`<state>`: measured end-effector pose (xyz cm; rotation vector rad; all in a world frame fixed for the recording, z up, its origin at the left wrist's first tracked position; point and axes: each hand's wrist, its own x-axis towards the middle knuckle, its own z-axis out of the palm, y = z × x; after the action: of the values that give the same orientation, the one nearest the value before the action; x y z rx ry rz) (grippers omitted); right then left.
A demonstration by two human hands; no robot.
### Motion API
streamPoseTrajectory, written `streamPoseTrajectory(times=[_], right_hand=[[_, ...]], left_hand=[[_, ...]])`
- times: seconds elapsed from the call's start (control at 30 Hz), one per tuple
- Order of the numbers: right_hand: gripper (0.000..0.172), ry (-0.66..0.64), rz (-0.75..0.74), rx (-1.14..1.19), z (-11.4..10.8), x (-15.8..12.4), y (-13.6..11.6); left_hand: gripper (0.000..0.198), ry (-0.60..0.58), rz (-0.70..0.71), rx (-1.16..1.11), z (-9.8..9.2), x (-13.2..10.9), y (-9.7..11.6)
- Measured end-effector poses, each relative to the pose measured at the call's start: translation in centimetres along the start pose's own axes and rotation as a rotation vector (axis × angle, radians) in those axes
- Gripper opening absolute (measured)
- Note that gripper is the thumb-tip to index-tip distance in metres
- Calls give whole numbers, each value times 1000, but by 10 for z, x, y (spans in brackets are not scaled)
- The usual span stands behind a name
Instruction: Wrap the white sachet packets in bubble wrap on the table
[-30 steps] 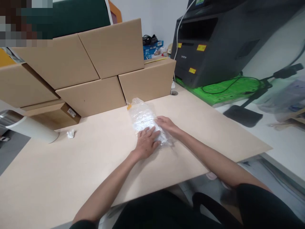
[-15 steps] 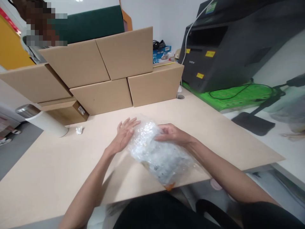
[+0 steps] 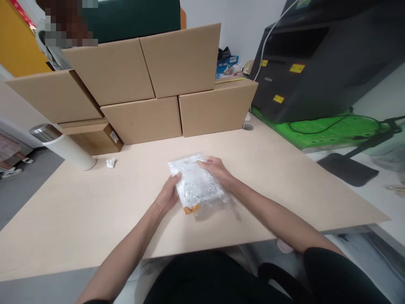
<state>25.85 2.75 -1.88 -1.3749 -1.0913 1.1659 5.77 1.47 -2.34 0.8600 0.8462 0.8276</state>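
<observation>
A clear plastic-wrapped packet (image 3: 198, 181) with pale contents and an orange patch at its near corner is held above the table (image 3: 133, 219). My left hand (image 3: 171, 192) grips its left edge, the thumb on top and the fingers hidden beneath. On the far right side, my right hand (image 3: 217, 169) is closed on the packet's edge, thumb lying over the plastic. Loose clear film hangs from its right near side. What exactly lies inside the wrap I cannot make out.
Cardboard boxes (image 3: 142, 120) are stacked along the table's back. At left stand a white flask with a steel lid (image 3: 71, 150) and a crumpled white tissue (image 3: 110, 163). A dark printer (image 3: 303, 76) sits at the right on a green surface. A person is partly visible behind the boxes.
The packet has turned and looks more compact, its orange corner now further left and away from the table edge. My left hand went from lying flat against it to gripping its left edge.
</observation>
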Motion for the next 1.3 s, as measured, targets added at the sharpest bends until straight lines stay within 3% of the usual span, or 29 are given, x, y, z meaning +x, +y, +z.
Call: streamPoseTrajectory(times=[0.1,0.17,0.27,0.37,0.47,0.6,0.83,1.13,1.3], right_hand=[[48,144,-80,-172,3,11,15],[53,206,-225,-354,3,13,21],[47,200,-460,-624,-2,15,26],[41,52,-543,-752,-9,19,29],[45,-110,-501,-802,-20,24,26],[62,-299,-415,-851,-36,24,15],[103,-525,-309,-853,-55,24,14],[107,-504,-304,-921,-53,24,18],[102,-535,-385,-985,-54,17,14]], left_hand=[[77,206,59,173,-2,4,-4],[89,274,126,384,-4,6,-5],[95,354,356,831,-10,9,-4],[73,303,530,1232,-21,14,1],[65,120,451,1440,-34,18,9],[95,-59,325,1536,-45,19,20],[116,-147,287,1589,-48,19,22],[117,-188,312,1680,-51,21,19],[105,-184,476,1727,-39,6,17]])
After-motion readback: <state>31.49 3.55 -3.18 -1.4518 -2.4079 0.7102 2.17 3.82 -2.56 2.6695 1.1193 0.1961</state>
